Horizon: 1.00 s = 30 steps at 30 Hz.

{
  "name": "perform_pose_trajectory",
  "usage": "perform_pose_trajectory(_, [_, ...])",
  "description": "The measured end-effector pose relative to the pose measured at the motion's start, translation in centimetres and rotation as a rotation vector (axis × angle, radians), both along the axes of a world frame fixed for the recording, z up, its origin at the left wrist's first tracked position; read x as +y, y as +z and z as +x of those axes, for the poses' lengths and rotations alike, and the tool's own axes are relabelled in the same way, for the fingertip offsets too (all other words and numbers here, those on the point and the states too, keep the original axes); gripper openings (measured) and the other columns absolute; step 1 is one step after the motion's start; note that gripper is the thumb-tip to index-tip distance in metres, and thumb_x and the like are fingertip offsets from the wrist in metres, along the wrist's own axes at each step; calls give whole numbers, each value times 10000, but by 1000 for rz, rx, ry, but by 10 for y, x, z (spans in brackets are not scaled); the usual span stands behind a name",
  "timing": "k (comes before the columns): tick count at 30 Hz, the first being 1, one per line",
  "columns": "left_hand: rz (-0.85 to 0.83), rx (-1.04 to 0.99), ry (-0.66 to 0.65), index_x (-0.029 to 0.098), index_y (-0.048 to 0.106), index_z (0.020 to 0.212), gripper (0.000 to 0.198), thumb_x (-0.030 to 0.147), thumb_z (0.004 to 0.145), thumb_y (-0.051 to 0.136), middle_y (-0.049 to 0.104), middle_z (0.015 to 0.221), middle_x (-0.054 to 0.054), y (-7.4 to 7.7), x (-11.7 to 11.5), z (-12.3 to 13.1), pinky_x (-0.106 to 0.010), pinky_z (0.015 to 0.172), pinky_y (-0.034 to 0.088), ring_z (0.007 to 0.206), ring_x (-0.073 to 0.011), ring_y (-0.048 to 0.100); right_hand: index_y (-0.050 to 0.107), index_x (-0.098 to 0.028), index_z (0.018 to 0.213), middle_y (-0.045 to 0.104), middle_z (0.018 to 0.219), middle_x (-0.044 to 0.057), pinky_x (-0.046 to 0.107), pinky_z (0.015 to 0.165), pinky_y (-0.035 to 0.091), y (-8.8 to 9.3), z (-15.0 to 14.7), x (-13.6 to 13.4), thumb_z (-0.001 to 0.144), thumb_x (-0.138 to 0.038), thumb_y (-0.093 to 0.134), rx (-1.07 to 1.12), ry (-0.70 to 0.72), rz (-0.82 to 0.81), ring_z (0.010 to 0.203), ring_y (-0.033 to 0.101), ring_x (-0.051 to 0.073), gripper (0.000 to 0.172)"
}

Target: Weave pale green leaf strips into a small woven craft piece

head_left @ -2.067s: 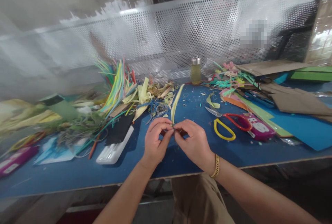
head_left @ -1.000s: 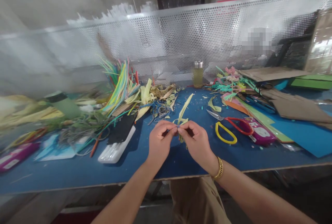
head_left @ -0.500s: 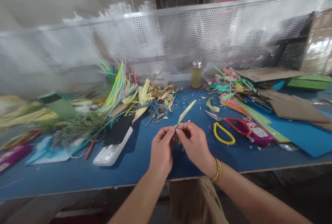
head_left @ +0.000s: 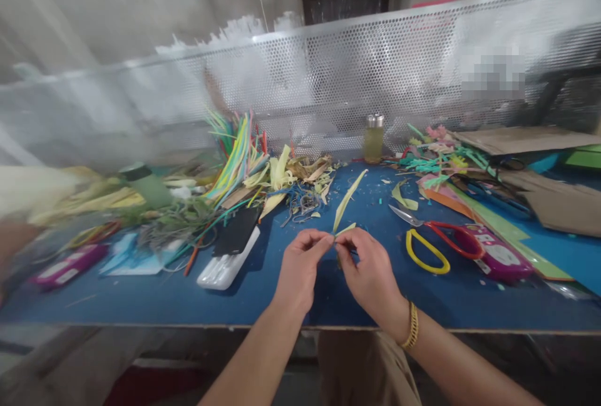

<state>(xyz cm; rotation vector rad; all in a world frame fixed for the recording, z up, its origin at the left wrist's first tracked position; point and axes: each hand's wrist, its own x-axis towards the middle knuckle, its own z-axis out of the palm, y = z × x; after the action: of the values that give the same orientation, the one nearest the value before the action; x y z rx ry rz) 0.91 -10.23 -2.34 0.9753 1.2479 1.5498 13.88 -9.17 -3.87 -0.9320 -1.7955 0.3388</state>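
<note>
Both my hands are above the blue table near its front edge, fingertips nearly meeting. Between them rises a narrow pale yellow-green strip, like corn husk [head_left: 348, 199], its tip pointing up and away. My left hand [head_left: 299, 268] pinches its lower end between thumb and forefinger. My right hand [head_left: 370, 268], closed at the fingertips beside it, pinches the base too; a second short pale end sticks out over its fingers. What lies under the fingers is hidden. To the right are scissors [head_left: 428, 257] with one yellow and one red handle, blades open.
Left of my hands lie a black phone [head_left: 237, 232] on a white case, colourful stems [head_left: 237, 158] and a heap of husks [head_left: 282, 171]. A bottle [head_left: 374, 140] stands behind. At right are a purple pack [head_left: 504, 255] and cardboard [head_left: 558, 202]. A blurred co-worker's arm [head_left: 16, 243] shows at far left.
My view has swung left, so everything sits further right in it. My hands keep their pinch; the second pale end now shows above the right fingers. A co-worker's arm has appeared at far left.
</note>
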Motion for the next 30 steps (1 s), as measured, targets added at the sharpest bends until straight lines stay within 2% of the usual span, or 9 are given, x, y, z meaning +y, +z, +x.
perform_pose_trajectory(2, [-63, -96, -24, 156, 674, 733, 234, 317, 633, 811, 546, 635, 35, 1, -2, 3, -193, 492, 298, 536, -61, 397, 570, -197, 881, 647, 838, 25, 275, 738, 416, 0, -1, 0, 894, -149, 517, 2, -6, -3, 789, 592, 163, 72])
perform_pose_trajectory(5, [-28, -136, 12, 158, 655, 754, 229, 315, 660, 792, 534, 603, 52, 0, -5, 12, -178, 471, 276, 509, -48, 369, 572, -199, 849, 646, 808, 17, 273, 721, 417, 2, -2, 1, 885, -161, 525, 10, -17, -36, 760, 593, 159, 70])
perform_pose_trajectory(12, [87, -103, 79, 167, 645, 823, 187, 303, 733, 737, 595, 664, 30, -7, -2, 31, -178, 503, 369, 577, -77, 498, 573, -200, 811, 645, 767, 10, 241, 651, 443, 6, -2, 4, 864, -191, 539, 141, -46, -148, 682, 597, 135, 64])
perform_pose_trajectory(18, [170, -19, 133, 181, 659, 845, 175, 306, 745, 729, 647, 774, 3, -14, 8, 35, -209, 587, 443, 652, -103, 563, 588, -194, 799, 653, 761, 11, 227, 629, 464, 8, 0, 6, 845, -217, 562, 233, -59, -224, 657, 595, 125, 58])
perform_pose_trajectory(25, [206, 127, 53, 170, 670, 813, 171, 338, 786, 686, 640, 715, -7, -10, 13, 28, -229, 582, 476, 641, -126, 573, 591, -193, 752, 642, 693, -7, 211, 571, 453, 15, 5, 7, 816, -227, 587, 249, -53, -272, 589, 572, 114, 72])
perform_pose_trajectory(30, [197, 157, -38, 173, 645, 800, 173, 342, 787, 678, 638, 731, -4, 3, 22, 18, -249, 651, 514, 677, -133, 594, 598, -193, 735, 642, 697, -16, 202, 590, 450, 21, 13, 17, 824, -204, 580, 223, 56, -252, 618, 584, 110, 91])
